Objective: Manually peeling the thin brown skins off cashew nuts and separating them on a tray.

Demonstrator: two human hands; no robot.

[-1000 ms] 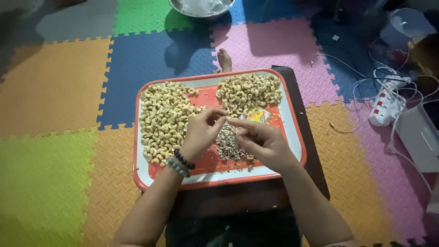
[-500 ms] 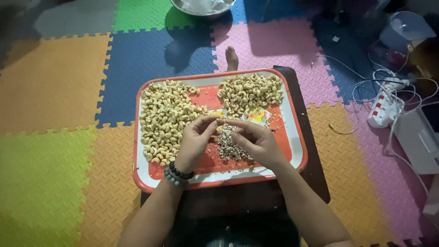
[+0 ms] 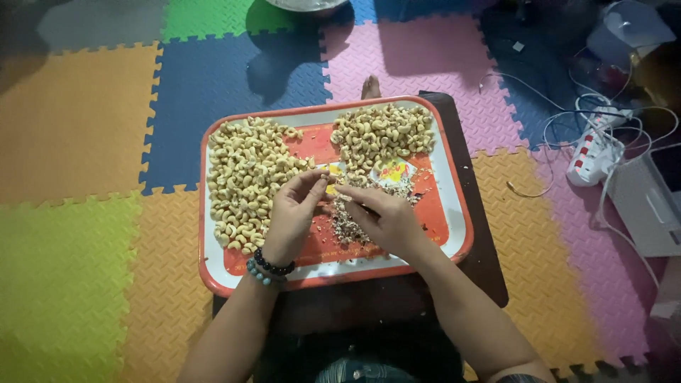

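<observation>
Left hand [image 3: 289, 218] and right hand [image 3: 386, 221] meet over middle of red-rimmed tray [image 3: 454, 213]. Fingertips of both pinched together at one spot, likely on single cashew [image 3: 333, 189]; nut itself too small to make out clearly. Pinch sits just above heap of brown skins [image 3: 347, 225]. Large cashew pile [image 3: 245, 181] lies left of hands, smaller cashew pile [image 3: 383, 133] beyond them. Beaded bracelets [image 3: 268, 268] on left wrist.

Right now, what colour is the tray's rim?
Orange-red rim on the tray, seen in the head view.
</observation>
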